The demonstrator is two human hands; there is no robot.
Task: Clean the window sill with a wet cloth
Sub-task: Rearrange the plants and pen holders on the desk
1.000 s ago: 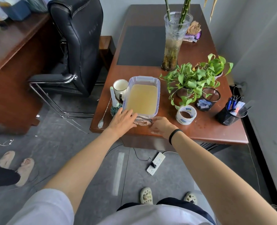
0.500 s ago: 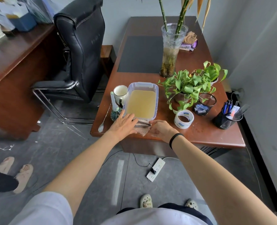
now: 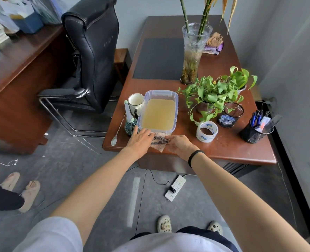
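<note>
I look down through the head camera on a brown desk point(image 3: 223, 148) that fills the centre and right of the frame. Just left of centre, my left hand point(image 3: 141, 138) lies flat on a small folded cloth point(image 3: 158, 142), fingers straight. I judge it is pinning the cloth at the desk's near edge to steady it. Directly above, right against the cloth's far side, a clear plastic tub point(image 3: 160, 92) holds yellowish water, kept close for wetting. At the cloth's right end, my right hand point(image 3: 179, 145) curls its fingers onto the fabric — apparently pinching it, ready to lift. Further right stands a tape roll point(image 3: 207, 131). No window sill is in view — I cannot tell whether the cloth is wet yet.
</note>
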